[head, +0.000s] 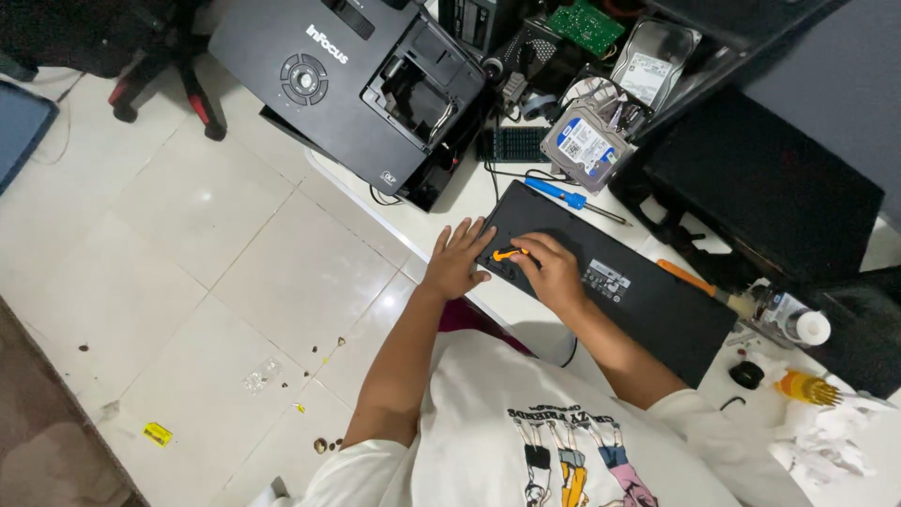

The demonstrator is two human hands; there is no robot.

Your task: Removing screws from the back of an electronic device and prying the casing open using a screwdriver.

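A black keyboard point(648, 291) lies upside down on the white table point(422, 216). My left hand point(457, 258) rests flat with spread fingers on the keyboard's left end. My right hand point(554, 272) grips a small orange-handled tool point(508, 253), its tip pressed against the keyboard's underside near the left corner. The tool's working end is hidden between my hands.
A black projector point(347, 80) stands at the table's far left. Behind the keyboard lie a blue screwdriver point(563, 195), hard drives point(584, 144), a green circuit board point(587, 25) and cables. An orange-handled brush point(699, 284) and a small bottle point(798, 324) sit at right. A tiled floor point(188, 282) lies left.
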